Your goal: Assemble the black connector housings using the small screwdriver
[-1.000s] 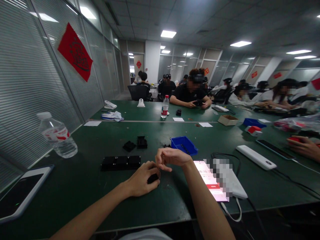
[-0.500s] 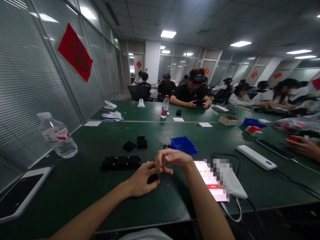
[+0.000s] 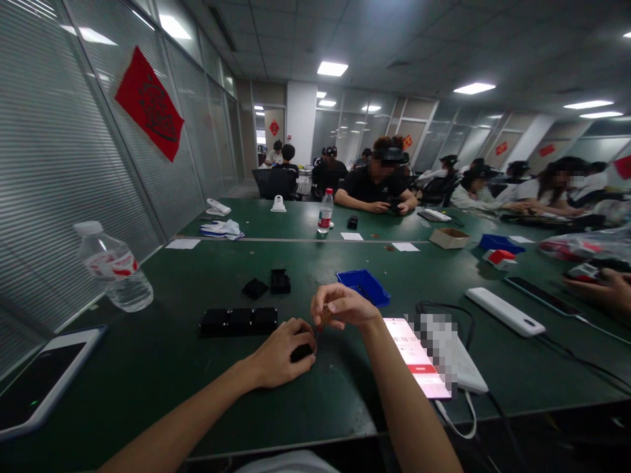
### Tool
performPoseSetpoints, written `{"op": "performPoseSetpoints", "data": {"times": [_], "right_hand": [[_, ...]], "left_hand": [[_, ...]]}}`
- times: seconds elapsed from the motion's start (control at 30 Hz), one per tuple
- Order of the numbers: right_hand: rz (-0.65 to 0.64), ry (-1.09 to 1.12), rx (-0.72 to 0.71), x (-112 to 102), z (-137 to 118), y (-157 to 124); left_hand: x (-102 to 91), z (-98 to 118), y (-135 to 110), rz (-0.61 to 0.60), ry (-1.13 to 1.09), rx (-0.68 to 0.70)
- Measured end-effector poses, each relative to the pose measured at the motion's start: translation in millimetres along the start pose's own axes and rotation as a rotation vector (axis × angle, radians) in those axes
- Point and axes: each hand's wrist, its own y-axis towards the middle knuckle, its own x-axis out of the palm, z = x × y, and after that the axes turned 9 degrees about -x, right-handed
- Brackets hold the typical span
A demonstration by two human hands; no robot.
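Note:
On the green table, my left hand [image 3: 286, 351] is closed around a small black plastic part [image 3: 302, 353], most of it hidden by my fingers. My right hand [image 3: 345, 307] pinches a small screwdriver [image 3: 324, 316] with an amber handle; its thin shaft points down at the edge of the black part. A row of black boxes [image 3: 238, 321] lies just left of my hands. Farther back are a black square piece [image 3: 255, 288] and an open black case [image 3: 280, 281]. Behind my right hand sits a blue tray [image 3: 365, 286] with small dark pieces inside.
A lit phone [image 3: 414, 358] and a white power bank with cables lie right of my right arm. Another white power bank [image 3: 505, 310] is farther right. At left stand a water bottle [image 3: 116, 269] and a white-edged tablet [image 3: 49, 378]. A co-worker [image 3: 377, 184] sits opposite.
My right hand has lifted and turned slightly, so the screwdriver now shows between its fingers. My left hand stays in place on the black part.

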Motion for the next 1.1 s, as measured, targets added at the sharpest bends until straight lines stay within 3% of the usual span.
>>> {"op": "performPoseSetpoints", "data": {"times": [0.37,0.77,1.0,1.1], "right_hand": [[0.027,-0.089,-0.031,0.1,-0.4,-0.4],[-0.080,-0.120,-0.066,-2.7,-0.8,-3.1],[-0.142,-0.011,0.025,-3.0,-1.7,-6.8],[-0.181,0.001,-0.005,-0.3,-3.0,-6.8]], "left_hand": [[-0.5,0.4,0.8,-0.005,0.000,0.001],[0.0,1.0,-0.6,-0.006,-0.051,-0.024],[1.8,-0.7,-1.1,0.014,-0.085,-0.008],[2.9,-1.5,-1.5,0.024,-0.074,-0.006]]}}
